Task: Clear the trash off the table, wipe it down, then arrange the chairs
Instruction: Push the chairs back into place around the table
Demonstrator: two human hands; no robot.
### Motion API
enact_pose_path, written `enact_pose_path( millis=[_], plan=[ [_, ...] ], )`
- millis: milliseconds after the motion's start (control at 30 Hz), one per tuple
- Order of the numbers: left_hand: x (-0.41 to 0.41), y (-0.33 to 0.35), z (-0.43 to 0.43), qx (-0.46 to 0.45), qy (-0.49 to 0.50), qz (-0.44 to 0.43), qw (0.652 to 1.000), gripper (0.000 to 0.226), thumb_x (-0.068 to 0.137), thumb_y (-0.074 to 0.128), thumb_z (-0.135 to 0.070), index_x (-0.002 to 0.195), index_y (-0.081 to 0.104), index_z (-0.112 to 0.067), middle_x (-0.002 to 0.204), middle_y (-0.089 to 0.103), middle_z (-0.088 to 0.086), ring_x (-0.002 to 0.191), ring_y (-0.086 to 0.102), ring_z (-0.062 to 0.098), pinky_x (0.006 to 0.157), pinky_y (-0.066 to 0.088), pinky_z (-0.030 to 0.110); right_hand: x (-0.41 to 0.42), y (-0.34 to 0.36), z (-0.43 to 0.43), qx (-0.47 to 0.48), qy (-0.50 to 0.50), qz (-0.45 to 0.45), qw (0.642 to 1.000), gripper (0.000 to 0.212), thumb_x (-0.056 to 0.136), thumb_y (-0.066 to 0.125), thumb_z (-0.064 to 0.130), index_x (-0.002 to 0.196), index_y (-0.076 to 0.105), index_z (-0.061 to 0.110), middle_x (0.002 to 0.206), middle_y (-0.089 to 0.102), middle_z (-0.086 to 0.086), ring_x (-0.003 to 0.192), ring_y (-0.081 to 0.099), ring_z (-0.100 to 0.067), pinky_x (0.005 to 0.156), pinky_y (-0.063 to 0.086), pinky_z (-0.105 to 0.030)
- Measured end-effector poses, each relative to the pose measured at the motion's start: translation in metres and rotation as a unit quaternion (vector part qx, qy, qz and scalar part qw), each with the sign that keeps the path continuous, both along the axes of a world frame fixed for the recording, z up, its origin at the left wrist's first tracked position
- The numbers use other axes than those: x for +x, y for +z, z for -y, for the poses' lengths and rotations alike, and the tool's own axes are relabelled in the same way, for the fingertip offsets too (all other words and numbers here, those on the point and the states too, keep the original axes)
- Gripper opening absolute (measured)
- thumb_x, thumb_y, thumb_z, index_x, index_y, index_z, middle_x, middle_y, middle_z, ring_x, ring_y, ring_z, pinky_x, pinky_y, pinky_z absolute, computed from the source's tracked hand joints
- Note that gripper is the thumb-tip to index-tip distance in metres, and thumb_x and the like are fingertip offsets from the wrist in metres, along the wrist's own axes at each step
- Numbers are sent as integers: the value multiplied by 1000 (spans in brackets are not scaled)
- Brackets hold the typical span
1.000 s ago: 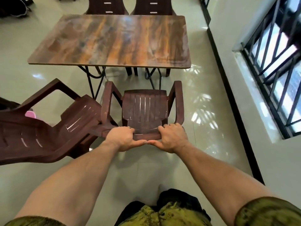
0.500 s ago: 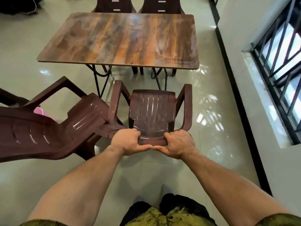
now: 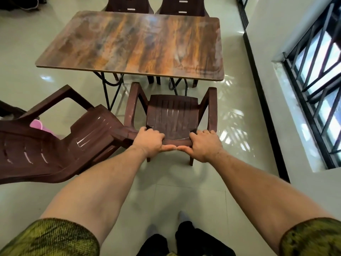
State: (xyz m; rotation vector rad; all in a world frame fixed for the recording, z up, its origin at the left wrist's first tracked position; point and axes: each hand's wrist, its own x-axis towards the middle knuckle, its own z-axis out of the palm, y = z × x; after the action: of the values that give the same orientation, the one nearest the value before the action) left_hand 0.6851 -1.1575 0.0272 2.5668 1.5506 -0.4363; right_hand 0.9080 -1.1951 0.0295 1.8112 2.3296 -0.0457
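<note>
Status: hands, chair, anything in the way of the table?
Left hand and right hand both grip the chair by its backrest. It stands upright, facing the table, just short of it. Other chair crowds its left side.

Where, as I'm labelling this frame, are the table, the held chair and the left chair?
table (image 3: pixel 129 45): head view, bare middle of its top.
held chair (image 3: pixel 172 111): head view, slatted seat.
left chair (image 3: pixel 92 132): head view, glossy seat panel.
</note>
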Motion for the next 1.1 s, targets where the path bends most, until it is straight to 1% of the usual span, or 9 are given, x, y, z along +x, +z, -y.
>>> enact_pose_path(
  millis=[67, 133, 200, 333, 467, 600, 700, 900, 1100],
  plan=[
    [-2, 3, -7, -15, 48, -22, 999, 116, 60, -4, -100, 123, 63, -30, 116, 65, 1, 116, 56, 24, 111, 27, 51, -5, 2, -11, -26, -15, 8, 1000, 97, 77, 7, 93, 120, 60, 24, 121, 62, -9, 113, 56, -30, 95, 44, -47],
    [-3, 3, -7, -27, 91, -22, 995, 117, 60, 0, -102, 130, 59, -29, 125, 62, 4, 124, 51, 27, 115, 21, 53, -6, 2, -19, -58, -19, 20, 998, 98, 77, 9, 93, 128, 57, 25, 130, 58, -9, 122, 51, -31, 103, 39, -50],
    [-4, 3, -2, -33, 101, -3, 994, 113, 65, 5, -102, 130, 59, -27, 124, 63, 4, 121, 53, 26, 112, 30, 49, -5, 2, -18, -80, -23, 20, 996, 99, 76, 8, 94, 131, 55, 27, 135, 55, -8, 127, 47, -31, 109, 33, -53],
    [-21, 1, 0, -43, 68, 54, 995, 86, 83, 20, -89, 126, 59, -26, 115, 64, 0, 110, 58, 23, 103, 41, 43, -3, -1, -13, -87, -32, 6, 996, 93, 79, 9, 92, 133, 54, 31, 136, 54, -6, 130, 45, -30, 114, 26, -56],
    [-34, -2, -1, -49, 60, 96, 992, 64, 92, 35, -76, 121, 62, -26, 108, 66, -1, 103, 60, 24, 98, 45, 42, -7, 1, -5, -79, -48, -16, 996, 87, 82, 13, 89, 132, 54, 32, 133, 56, -6, 129, 45, -30, 116, 24, -56],
    [-32, 1, 0, -45, 51, 102, 992, 56, 94, 37, -72, 112, 62, -25, 102, 66, -1, 94, 59, 22, 90, 46, 41, -8, 1, 0, -63, -66, -22, 996, 93, 78, 8, 91, 134, 52, 32, 133, 55, -6, 130, 44, -29, 116, 22, -57],
    [-38, 0, 2, -33, 32, 113, 993, 59, 97, 30, -70, 116, 63, -25, 108, 67, 1, 100, 60, 23, 96, 44, 42, -19, 2, 3, -47, -89, -54, 993, 88, 81, 17, 88, 141, 47, 31, 143, 49, -5, 138, 37, -28, 118, 16, -58],
    [-95, 0, -18, -5, -15, 90, 996, 58, 102, 23, -61, 117, 63, -22, 117, 68, 3, 115, 59, 25, 107, 34, 46, -111, 5, -12, 4, -93, -109, 990, 77, 91, 19, 78, 142, 47, 28, 147, 47, -4, 142, 33, -25, 119, 19, -58],
    [-260, -3, -48, 40, -56, 142, 987, 57, 102, 35, -55, 142, 46, -18, 144, 51, 3, 137, 44, 23, 111, 33, 46, -294, -1, -31, 33, -139, -144, 979, 66, 98, 23, 66, 140, 49, 22, 149, 45, -7, 143, 30, -27, 120, 14, -58]
  ],
)
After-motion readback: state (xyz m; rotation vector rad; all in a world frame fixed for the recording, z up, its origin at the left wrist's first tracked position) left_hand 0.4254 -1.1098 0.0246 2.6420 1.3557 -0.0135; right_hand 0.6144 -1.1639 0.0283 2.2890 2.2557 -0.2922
